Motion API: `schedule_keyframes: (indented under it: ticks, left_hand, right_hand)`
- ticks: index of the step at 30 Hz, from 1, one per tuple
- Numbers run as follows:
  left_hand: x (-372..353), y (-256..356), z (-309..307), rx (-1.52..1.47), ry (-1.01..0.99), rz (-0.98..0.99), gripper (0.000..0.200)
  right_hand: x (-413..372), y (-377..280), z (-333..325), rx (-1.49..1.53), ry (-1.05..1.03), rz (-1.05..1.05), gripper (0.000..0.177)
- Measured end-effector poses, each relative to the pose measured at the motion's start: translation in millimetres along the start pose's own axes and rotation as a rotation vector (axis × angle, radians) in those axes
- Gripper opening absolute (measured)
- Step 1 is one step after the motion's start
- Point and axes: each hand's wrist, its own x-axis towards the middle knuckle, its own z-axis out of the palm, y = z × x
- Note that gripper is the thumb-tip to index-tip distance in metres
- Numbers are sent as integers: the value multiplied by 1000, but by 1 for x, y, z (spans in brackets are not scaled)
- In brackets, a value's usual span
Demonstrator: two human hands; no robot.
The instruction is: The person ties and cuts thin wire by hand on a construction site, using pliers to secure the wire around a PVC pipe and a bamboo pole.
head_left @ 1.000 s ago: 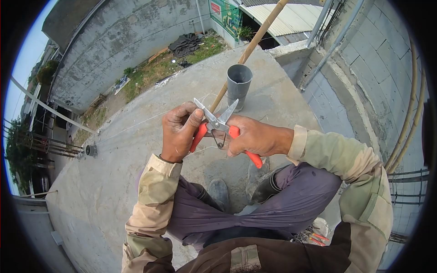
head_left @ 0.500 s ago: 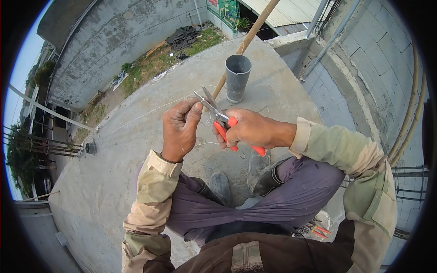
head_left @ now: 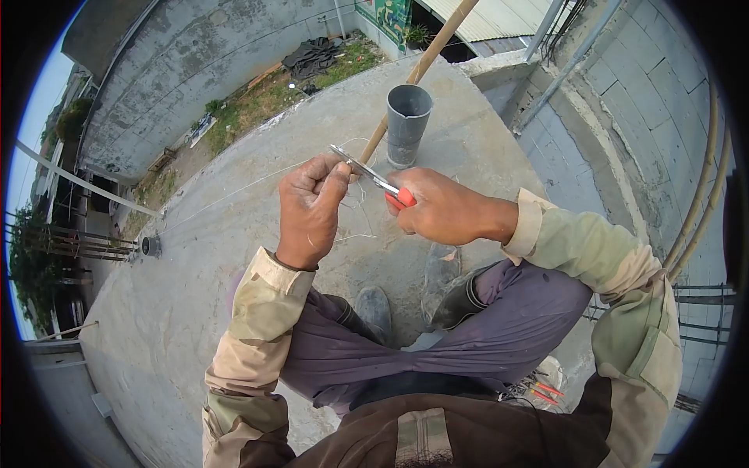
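My right hand is wrapped round the red handles of a pair of snips. Their metal blades point up and left and lie together, the tips beside my left thumb. My left hand pinches a thin pale string or wire between thumb and forefinger; loose loops of it hang between the hands. What lies between the blades is too small to tell. A thin line also runs left from my left hand across the concrete.
A grey pipe piece stands upright beyond the hands, beside a long bamboo pole. Another dark cylinder is at the left edge. My boots rest on the concrete floor. Red-handled tools lie by my right thigh.
The blades have gone from spread to closed, and the red handles have come together in my right hand. My right hand has shifted slightly right.
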Motion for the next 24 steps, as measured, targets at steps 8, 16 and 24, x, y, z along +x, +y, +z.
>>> schedule_keyframes:
  ticks: [8,16,24]
  left_hand:
    - [13,-22,-15,-171,57,-278,22]
    - [2,-16,-17,-312,-122,-242,37]
    - [6,-13,-7,-193,-81,-159,42]
  right_hand:
    - [-8,-21,8,-178,90,-322,14]
    - [-11,72,-80,-111,91,28,16]
    - [-77,333,-6,-780,-48,703,60]
